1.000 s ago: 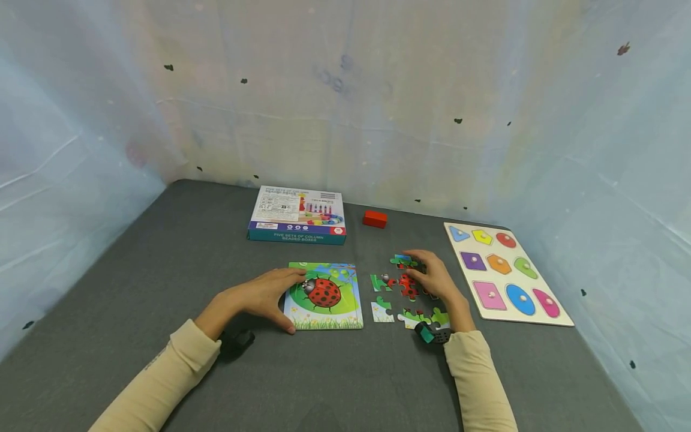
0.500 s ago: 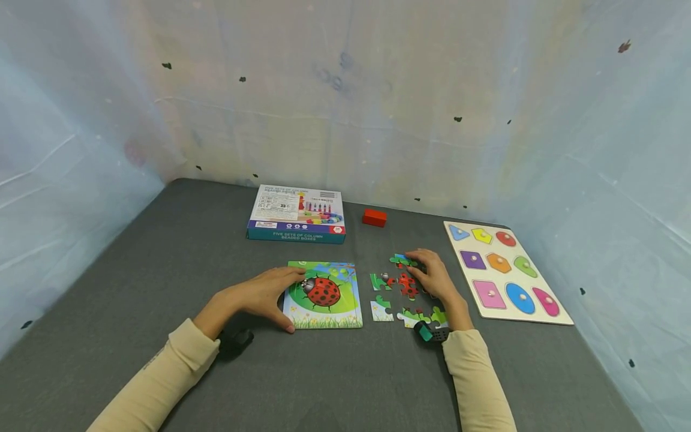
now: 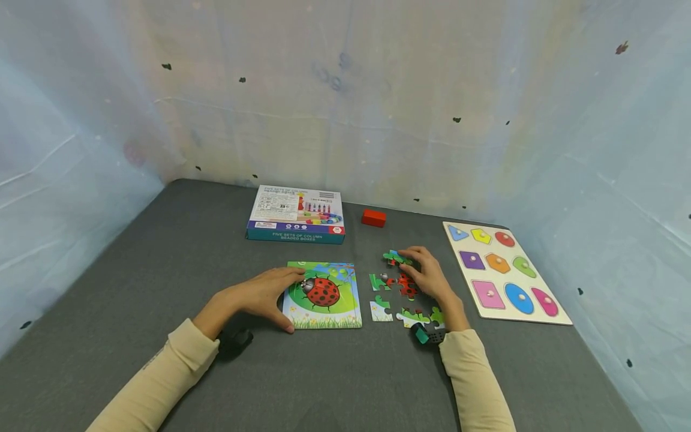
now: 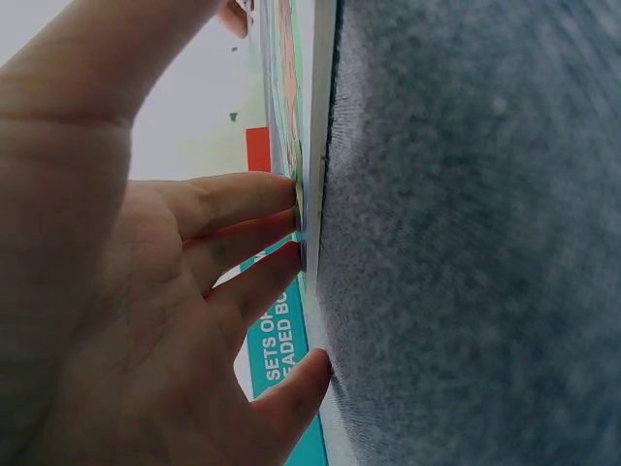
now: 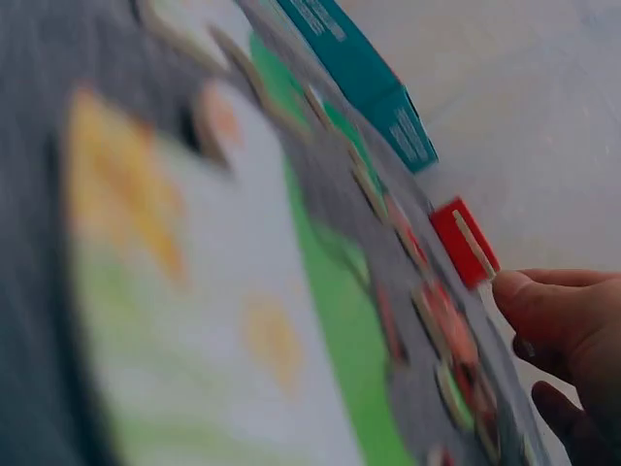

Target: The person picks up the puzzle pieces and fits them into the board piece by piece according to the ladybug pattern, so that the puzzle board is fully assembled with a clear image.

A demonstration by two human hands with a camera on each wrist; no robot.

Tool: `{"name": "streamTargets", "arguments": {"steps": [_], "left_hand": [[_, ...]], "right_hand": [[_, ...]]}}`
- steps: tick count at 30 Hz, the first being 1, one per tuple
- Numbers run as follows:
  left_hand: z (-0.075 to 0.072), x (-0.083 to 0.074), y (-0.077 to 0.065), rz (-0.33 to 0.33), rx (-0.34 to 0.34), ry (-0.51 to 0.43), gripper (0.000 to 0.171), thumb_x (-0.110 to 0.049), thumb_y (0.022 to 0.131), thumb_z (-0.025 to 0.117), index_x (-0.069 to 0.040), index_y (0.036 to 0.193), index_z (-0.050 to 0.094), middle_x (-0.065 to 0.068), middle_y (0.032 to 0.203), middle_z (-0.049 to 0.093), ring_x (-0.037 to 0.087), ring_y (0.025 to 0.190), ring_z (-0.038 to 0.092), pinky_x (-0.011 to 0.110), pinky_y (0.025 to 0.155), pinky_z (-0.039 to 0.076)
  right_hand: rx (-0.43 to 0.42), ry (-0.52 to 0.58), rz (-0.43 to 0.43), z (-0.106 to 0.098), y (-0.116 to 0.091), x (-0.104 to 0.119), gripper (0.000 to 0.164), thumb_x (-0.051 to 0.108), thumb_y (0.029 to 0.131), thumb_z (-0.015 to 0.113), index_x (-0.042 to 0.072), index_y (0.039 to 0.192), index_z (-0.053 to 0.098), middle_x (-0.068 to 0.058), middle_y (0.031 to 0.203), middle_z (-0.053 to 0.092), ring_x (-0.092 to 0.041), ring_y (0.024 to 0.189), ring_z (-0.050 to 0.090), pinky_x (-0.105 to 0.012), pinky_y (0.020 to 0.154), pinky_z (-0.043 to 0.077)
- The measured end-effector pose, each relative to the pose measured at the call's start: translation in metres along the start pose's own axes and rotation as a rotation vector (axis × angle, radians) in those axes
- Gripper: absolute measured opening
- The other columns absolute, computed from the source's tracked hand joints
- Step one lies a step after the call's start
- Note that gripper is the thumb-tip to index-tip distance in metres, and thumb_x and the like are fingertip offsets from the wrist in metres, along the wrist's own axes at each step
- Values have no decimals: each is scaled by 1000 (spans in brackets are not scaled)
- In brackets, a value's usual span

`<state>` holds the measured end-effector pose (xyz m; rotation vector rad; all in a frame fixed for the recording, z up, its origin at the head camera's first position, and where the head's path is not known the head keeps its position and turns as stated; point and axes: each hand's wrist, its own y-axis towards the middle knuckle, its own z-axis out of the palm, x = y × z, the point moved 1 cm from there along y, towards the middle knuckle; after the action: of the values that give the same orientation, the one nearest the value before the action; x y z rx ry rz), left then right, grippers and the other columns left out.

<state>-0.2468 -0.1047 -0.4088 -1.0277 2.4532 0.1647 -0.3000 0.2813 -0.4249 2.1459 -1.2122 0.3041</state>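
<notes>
My left hand (image 3: 263, 295) lies at the left side of a square ladybug puzzle board (image 3: 340, 312), its fingers spread and their tips touching the edge in the left wrist view. My right hand (image 3: 429, 279) pinches a jigsaw piece (image 3: 393, 257) with green and blue on it between thumb and fingers. That piece shows as a thin pale edge (image 5: 474, 245) in the right wrist view. Below it lie loose jigsaw pieces: a green one with the ladybug's head (image 3: 379, 282), a red spotted one (image 3: 407, 287) and a white-green corner (image 3: 381, 309). The hand and wrist partly cover others.
A flat box (image 3: 296, 215) labelled for beaded boxes stands at the back, beside a small red block (image 3: 373, 218). A shape puzzle board (image 3: 507, 273) with knobbed pieces lies to the right. Pale sheeting (image 3: 345, 108) hangs behind the grey table (image 3: 313, 378).
My right hand has shifted slightly left and away from me, carrying the green-and-blue jigsaw piece along. The left hand has stayed at the ladybug board.
</notes>
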Motion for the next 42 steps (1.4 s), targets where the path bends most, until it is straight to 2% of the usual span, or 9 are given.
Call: {"name": "streamTargets", "arguments": {"steps": [6,19,24,30,42], "left_hand": [[-1,0,-1,-7,1,0,104,-58,64,77,-2,142,35,13,148,30,33,137,24,53,109,19],[-3,-3,0,-1,-1,28,102,-59,66,76,0,140,37,15,148,30,36,136,25,55,107,20],[-3,-4,0,-11,5,31,101,-59,65,76,-1,140,38,15,148,29,35,136,25,55,108,20],[-5,-7,-1,-11,-4,40,99,-59,66,75,-1,138,40,15,149,30,36,136,25,56,107,21],[-3,-6,-2,-6,-24,36,95,-58,65,76,-2,135,44,15,148,31,36,135,28,56,106,23]], "right_hand": [[24,43,-108,8,11,23,31,6,88,63,-1,118,61,-17,115,53,-31,106,51,-51,87,42],[90,88,-284,36,23,73,27,5,87,64,0,113,61,-17,117,53,-27,110,51,-44,89,43],[123,73,-292,51,24,91,25,7,88,63,1,112,62,-16,117,53,-25,107,53,-40,85,46],[139,66,-307,65,30,101,24,7,88,63,2,112,63,-15,115,54,-23,103,55,-37,81,47],[221,48,-272,87,38,112,20,10,90,62,6,109,66,-12,115,54,-23,106,52,-38,89,45]]}}
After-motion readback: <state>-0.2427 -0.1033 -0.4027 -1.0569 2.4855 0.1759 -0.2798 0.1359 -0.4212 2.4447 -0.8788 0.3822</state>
